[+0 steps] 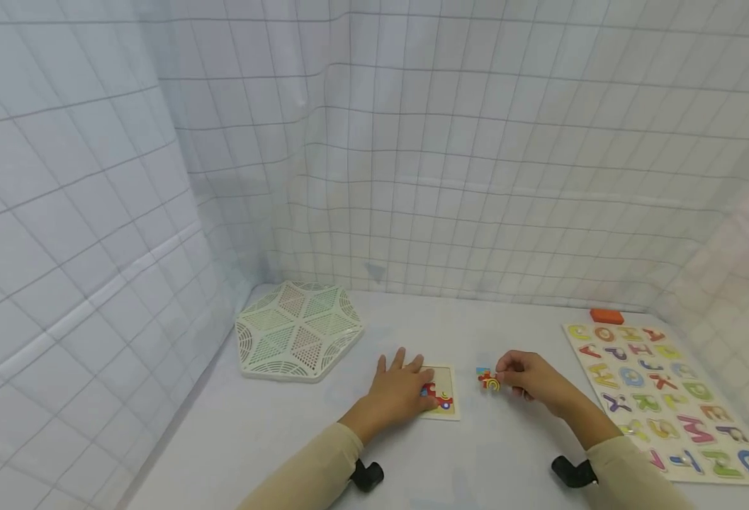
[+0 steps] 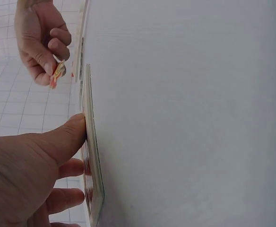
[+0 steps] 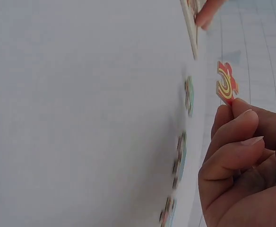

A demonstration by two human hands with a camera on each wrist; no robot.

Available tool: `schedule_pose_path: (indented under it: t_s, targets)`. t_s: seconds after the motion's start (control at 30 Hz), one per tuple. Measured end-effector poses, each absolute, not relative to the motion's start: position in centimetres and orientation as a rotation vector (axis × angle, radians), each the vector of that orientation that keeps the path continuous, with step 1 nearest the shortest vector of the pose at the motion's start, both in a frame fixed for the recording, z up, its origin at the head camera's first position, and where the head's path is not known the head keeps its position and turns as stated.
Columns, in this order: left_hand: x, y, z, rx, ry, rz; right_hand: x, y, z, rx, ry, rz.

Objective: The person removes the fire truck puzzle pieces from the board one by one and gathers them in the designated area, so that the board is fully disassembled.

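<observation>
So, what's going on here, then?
A person is handling a small puzzle. Their left hand rests on a pale puzzle board, which is partly covered with coloured shapes. The right hand pinches a red-and-yellow puzzle piece off to the right of the board, clear of the table. At least three other pieces lie on the table near that hand. Farther right is an alphabet board, which neither hand touches.
</observation>
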State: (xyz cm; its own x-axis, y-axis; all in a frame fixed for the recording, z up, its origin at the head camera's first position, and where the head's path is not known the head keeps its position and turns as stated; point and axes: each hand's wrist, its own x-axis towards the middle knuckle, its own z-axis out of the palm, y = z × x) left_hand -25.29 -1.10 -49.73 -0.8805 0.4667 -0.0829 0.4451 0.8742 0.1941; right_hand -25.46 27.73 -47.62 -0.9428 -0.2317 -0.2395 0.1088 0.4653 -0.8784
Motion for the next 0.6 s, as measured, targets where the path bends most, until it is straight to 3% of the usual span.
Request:
schedule_pose_path:
  t_s: [0.27, 0.6]
  targets:
    - [-25.2, -1.5, -49.3, 0.733, 2.939, 0.183, -23.8, 33.7, -47.8, 0.021, 2.452, -1.351]
    - [-25.1, -1.6, -49.5, 0.732, 2.933, 0.206, -22.6, 35.7, -48.1, -0.015, 2.529, -1.201]
